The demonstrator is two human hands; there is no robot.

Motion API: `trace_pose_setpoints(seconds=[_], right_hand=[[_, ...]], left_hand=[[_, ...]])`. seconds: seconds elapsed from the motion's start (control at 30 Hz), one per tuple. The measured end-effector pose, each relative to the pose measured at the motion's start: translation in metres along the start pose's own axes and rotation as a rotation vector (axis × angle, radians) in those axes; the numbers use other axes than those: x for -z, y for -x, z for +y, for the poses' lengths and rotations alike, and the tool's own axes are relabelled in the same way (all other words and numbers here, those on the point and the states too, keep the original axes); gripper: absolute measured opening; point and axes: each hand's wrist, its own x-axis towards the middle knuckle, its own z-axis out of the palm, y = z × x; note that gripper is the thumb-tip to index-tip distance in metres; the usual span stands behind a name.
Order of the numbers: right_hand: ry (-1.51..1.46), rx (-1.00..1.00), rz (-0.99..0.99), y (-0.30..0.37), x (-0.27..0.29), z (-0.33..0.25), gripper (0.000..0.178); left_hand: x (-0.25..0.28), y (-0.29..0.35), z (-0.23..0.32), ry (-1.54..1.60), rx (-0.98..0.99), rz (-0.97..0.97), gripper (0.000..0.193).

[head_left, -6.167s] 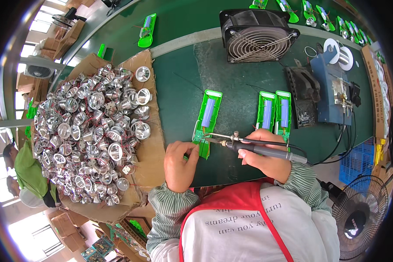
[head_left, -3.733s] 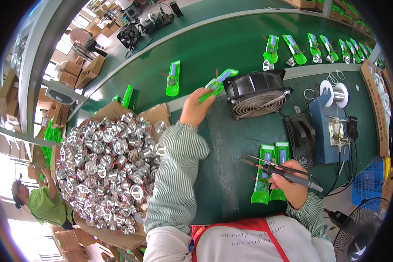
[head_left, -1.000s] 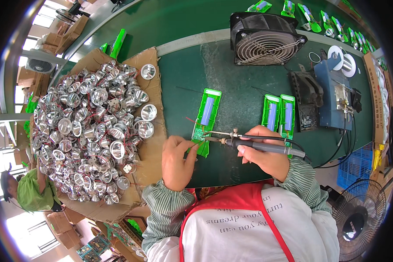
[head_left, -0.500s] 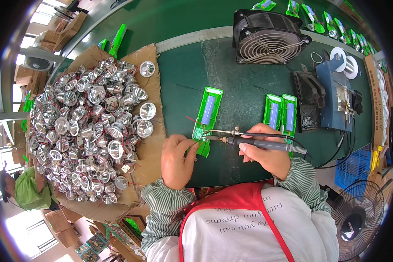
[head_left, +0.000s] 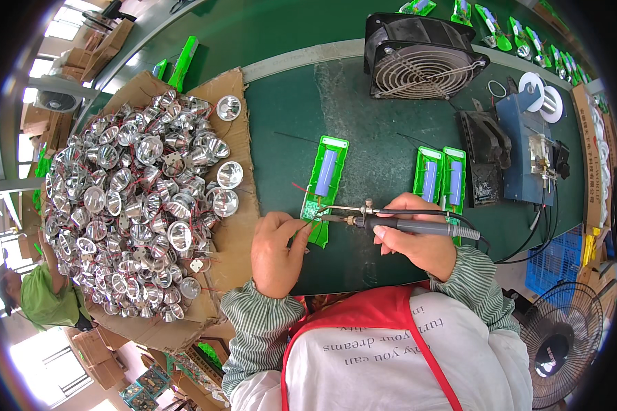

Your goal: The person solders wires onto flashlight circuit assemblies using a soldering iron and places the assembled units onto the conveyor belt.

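My right hand [head_left: 418, 236] grips a grey-handled soldering iron [head_left: 418, 226] with a thin metal feed tube along its top. Its tip meets the small green circuit board [head_left: 312, 209] at the near end of a bright green plastic housing [head_left: 320, 233]. A purple cylindrical battery [head_left: 326, 172] lies in that housing. My left hand [head_left: 277, 250] is closed beside the board, thumb and forefinger pinched on what looks like a thin wire close to the tip. A red wire [head_left: 300, 187] sticks out from the board's left side.
Many silver reflector cups [head_left: 151, 148] with wires are heaped on cardboard [head_left: 243, 171] at left. Two more green housings [head_left: 453, 171] lie right of centre. A black box fan [head_left: 425, 65] stands behind; a blue solder-feed machine [head_left: 521, 151] with a white spool stands far right. Someone in green [head_left: 48, 298] is at far left.
Both hands and the soldering iron keep nearly the same pose at the board. The person in green at far left has shifted slightly.
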Motion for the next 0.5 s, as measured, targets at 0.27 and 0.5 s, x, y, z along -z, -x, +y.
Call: trace_pose_setpoints(seconds=[0.27, 0.5], right_hand=[[-0.056, -0.011, 0.023, 0.006, 0.005, -0.008, 0.017], [-0.039, 0.025, 0.064, 0.013, 0.014, -0.01, 0.018]], left_hand=[[0.0, 0.0, 0.0, 0.002, -0.005, -0.006, 0.01], [0.001, 0.001, 0.002, -0.003, 0.003, 0.002, 0.01]])
